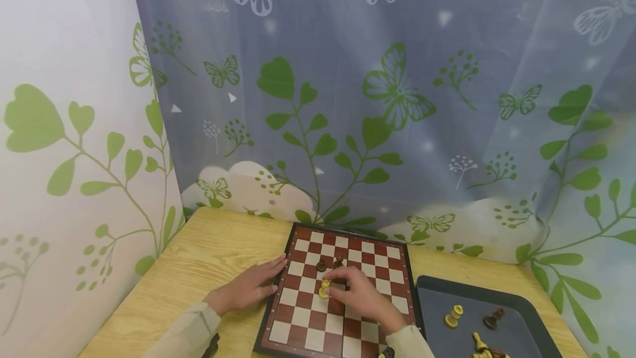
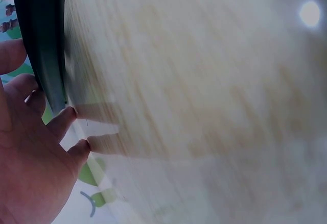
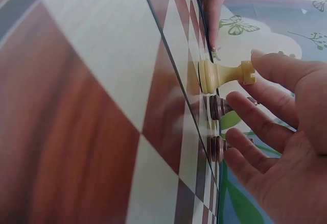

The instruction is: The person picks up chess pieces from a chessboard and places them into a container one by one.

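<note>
A red-and-cream chessboard [image 1: 310,319] lies on the wooden table. My right hand [image 1: 360,291] is over its middle, pinching the top of a pale yellow rook [image 3: 219,76] between thumb and forefinger, the other fingers loosely spread. The rook's base appears to stand on a square. Just beyond it on the board are two dark brown chess pieces, one [image 1: 321,264] left of the other [image 1: 339,261]; fingers partly cover them in the right wrist view. My left hand [image 1: 245,286] rests by the board's left edge, its extended fingertips touching the dark rim [image 2: 43,40].
To the board's right is a dark grey tray [image 1: 432,341] with a yellow piece [image 1: 453,316], a dark brown piece [image 1: 494,318] and more pieces lying near its front. A curtain [image 1: 318,98] printed with leaves and butterflies hangs behind the wooden table [image 1: 228,242].
</note>
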The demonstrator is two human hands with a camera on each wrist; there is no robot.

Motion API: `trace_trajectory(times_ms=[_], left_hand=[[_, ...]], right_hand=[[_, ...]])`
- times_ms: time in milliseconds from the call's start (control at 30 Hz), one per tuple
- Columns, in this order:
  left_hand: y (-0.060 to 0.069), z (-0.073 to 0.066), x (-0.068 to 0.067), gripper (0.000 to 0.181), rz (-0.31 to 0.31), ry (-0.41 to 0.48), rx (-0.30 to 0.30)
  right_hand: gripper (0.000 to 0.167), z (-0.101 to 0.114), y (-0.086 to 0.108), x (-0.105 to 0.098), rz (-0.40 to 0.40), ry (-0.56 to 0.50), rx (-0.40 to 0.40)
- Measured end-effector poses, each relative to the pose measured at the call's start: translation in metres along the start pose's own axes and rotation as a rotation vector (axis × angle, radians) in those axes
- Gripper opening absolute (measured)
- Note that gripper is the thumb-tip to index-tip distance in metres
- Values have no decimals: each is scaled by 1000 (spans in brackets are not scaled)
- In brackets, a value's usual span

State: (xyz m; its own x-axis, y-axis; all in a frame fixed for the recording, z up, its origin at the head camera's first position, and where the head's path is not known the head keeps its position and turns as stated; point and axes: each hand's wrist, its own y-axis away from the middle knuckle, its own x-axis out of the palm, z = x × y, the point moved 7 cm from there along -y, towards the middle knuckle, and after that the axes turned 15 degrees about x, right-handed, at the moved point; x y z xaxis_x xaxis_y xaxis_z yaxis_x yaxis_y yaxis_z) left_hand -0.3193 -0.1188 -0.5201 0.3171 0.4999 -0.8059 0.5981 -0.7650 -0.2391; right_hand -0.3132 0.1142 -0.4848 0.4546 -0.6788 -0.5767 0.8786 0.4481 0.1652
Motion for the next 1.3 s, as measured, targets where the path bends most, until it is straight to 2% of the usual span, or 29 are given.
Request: trace_trajectory(times_ms=[233, 333, 500, 567, 700, 867, 1100, 1300], left_hand=[[0, -1, 1, 62, -13, 4, 20], [0, 0, 2, 61, -22, -24, 36], [-1, -1, 1, 61, -30, -27, 49], [-1, -1, 0, 61, -29, -6, 43], [-1, 1, 1, 62, -24, -27, 44], [0, 6, 3, 63, -13, -7, 6], [-1, -2, 0, 62, -13, -18, 32], [-1, 1, 1, 63, 5, -6, 4]], right_hand=[[25, 2, 0, 1, -8, -8, -5], [24, 2, 0, 1, -20, -4, -6], [22, 2, -2, 0, -50, 36, -6], [22, 1, -3, 0, -55, 48, -3], [21, 0, -4, 0, -58, 53, 2], [20, 1, -3, 0, -59, 38, 7], [19, 2, -2, 1, -75, 44, -3], [17, 5, -2, 0, -89, 68, -15]])
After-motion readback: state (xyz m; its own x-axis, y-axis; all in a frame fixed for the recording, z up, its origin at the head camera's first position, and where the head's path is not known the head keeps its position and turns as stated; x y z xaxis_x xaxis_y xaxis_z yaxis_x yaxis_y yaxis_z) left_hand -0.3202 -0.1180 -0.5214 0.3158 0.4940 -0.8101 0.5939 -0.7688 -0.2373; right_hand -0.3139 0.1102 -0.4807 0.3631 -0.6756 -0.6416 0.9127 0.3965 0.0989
